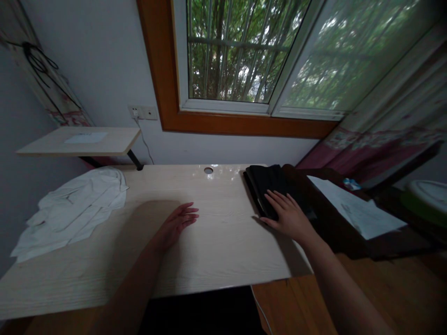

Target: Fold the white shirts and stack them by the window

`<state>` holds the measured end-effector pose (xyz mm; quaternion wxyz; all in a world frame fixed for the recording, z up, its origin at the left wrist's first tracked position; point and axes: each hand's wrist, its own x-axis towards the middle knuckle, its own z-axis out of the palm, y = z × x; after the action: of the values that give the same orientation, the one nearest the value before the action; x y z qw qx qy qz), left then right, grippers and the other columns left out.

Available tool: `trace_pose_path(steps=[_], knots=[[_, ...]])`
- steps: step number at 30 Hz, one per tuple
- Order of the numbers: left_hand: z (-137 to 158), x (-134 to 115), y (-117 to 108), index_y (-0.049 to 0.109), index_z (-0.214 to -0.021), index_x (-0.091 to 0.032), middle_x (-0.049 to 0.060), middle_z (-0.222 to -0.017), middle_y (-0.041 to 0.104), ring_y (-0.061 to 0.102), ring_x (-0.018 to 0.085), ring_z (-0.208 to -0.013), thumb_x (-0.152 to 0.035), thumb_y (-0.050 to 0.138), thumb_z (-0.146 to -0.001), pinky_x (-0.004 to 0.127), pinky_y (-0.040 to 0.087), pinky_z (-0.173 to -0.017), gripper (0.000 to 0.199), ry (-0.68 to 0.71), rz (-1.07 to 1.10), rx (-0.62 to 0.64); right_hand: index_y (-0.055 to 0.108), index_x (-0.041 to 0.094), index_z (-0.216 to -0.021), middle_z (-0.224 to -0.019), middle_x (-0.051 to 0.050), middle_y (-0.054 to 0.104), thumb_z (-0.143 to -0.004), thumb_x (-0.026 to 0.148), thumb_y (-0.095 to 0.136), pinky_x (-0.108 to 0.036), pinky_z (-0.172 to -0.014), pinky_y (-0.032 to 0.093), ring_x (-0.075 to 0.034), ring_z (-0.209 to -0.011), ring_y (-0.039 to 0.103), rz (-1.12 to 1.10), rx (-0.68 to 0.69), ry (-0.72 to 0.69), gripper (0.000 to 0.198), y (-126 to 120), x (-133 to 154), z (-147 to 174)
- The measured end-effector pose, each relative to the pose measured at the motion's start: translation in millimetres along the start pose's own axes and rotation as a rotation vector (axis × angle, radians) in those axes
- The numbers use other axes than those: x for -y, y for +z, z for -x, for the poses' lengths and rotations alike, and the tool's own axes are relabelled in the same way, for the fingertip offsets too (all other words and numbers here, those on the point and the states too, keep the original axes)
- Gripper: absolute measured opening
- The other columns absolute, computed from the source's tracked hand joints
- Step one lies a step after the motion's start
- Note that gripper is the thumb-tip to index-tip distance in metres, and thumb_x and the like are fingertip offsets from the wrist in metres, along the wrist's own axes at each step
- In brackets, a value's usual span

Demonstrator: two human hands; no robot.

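Observation:
My right hand [284, 215] lies with fingers spread on a folded black cloth item [267, 179] at the desk's right end; its exact kind I cannot make out. The thumb sits along the near edge of the stack. Over the middle of the pale wood desk [216, 251], my left hand [178, 223] is held with its fingers apart and nothing in it. A crumpled white cloth [77, 204], perhaps a garment, lies on the desk's left side, well apart from my left hand.
A small raised shelf [118, 139] with a paper label stands at the back left. Behind the desk are a wall socket [143, 112] and a window with an orange-brown frame [240, 124]. To the right, a dark surface holds a white sheet [359, 209]. A cable hole [208, 170] pierces the desk.

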<state>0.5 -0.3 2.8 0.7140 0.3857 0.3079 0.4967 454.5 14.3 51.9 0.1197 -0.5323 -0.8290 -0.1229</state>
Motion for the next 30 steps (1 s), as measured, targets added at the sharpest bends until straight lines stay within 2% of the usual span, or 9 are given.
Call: trace_pose_path(steps=[4, 8, 13, 19, 22, 25, 28, 30], knots=[[0, 0, 0, 0.064, -0.134, -0.023, 0.013, -0.134, 0.068, 0.067, 0.025, -0.118, -0.024, 0.070, -0.089, 0.047, 0.044, -0.112, 0.046, 0.011, -0.004, 0.001, 0.043, 0.019, -0.155, -0.153, -0.013, 0.054, -0.099, 0.042, 0.054, -0.058, -0.122, 0.033, -0.033, -0.139, 0.053, 0.027, -0.138, 0.019, 0.062, 3, 16, 6], [0, 0, 1, 0.065, -0.133, -0.023, 0.012, -0.132, 0.069, 0.067, 0.025, -0.116, -0.023, 0.071, -0.088, 0.047, 0.044, -0.112, 0.045, 0.001, -0.003, -0.007, 0.055, 0.017, -0.146, -0.143, -0.013, 0.063, -0.098, 0.028, 0.055, -0.053, -0.116, 0.043, -0.030, -0.129, 0.062, 0.036, -0.207, 0.001, 0.049, 3, 13, 9], [-1, 2, -1, 0.066, -0.132, -0.024, 0.012, -0.131, 0.069, 0.067, 0.025, -0.116, -0.024, 0.072, -0.088, 0.047, 0.045, -0.111, 0.045, 0.002, -0.006, -0.004, 0.064, 0.020, -0.137, -0.133, -0.010, 0.070, -0.096, 0.022, 0.057, -0.051, -0.113, 0.049, -0.027, -0.117, 0.070, 0.052, -0.254, -0.057, 0.041, -5, 0, 11], [0, 1, -1, 0.067, -0.131, -0.025, 0.012, -0.131, 0.069, 0.067, 0.025, -0.116, -0.025, 0.071, -0.088, 0.048, 0.043, -0.112, 0.043, 0.003, -0.014, -0.002, 0.067, 0.022, -0.136, -0.131, -0.009, 0.072, -0.094, 0.023, 0.060, -0.047, -0.104, 0.057, -0.027, -0.116, 0.071, -0.001, -0.263, -0.091, 0.042, -8, -7, 14], [0, 1, 0, 0.066, -0.132, -0.024, 0.012, -0.132, 0.068, 0.067, 0.025, -0.116, -0.026, 0.071, -0.088, 0.049, 0.042, -0.113, 0.045, 0.001, -0.018, 0.005, 0.067, 0.023, -0.136, -0.133, -0.008, 0.070, -0.096, 0.029, 0.058, -0.048, -0.103, 0.058, -0.028, -0.120, 0.069, -0.048, -0.214, -0.103, 0.042, -9, -7, 12], [-1, 2, -1, 0.065, -0.134, -0.024, 0.013, -0.132, 0.068, 0.067, 0.026, -0.117, -0.026, 0.071, -0.088, 0.049, 0.042, -0.113, 0.046, 0.006, -0.016, 0.017, 0.067, 0.024, -0.137, -0.137, -0.007, 0.068, -0.101, 0.037, 0.051, -0.049, -0.111, 0.054, -0.028, -0.127, 0.065, -0.120, -0.111, -0.058, 0.041, -12, -5, 2], [-1, 3, -1, 0.065, -0.134, -0.024, 0.013, -0.133, 0.068, 0.067, 0.026, -0.117, -0.026, 0.071, -0.088, 0.049, 0.042, -0.112, 0.046, 0.010, -0.021, 0.016, 0.061, 0.025, -0.143, -0.149, -0.006, 0.059, -0.104, 0.048, 0.041, -0.048, -0.119, 0.045, -0.027, -0.137, 0.056, -0.195, 0.028, 0.053, 0.049, -10, -6, -18], [0, 2, 0, 0.065, -0.133, -0.024, 0.013, -0.133, 0.068, 0.067, 0.026, -0.117, -0.026, 0.071, -0.088, 0.049, 0.042, -0.112, 0.045, 0.007, -0.021, 0.010, 0.053, 0.026, -0.151, -0.158, -0.005, 0.048, -0.104, 0.056, 0.037, -0.048, -0.124, 0.038, -0.027, -0.146, 0.045, -0.238, 0.122, 0.104, 0.057, -4, -10, -35]])
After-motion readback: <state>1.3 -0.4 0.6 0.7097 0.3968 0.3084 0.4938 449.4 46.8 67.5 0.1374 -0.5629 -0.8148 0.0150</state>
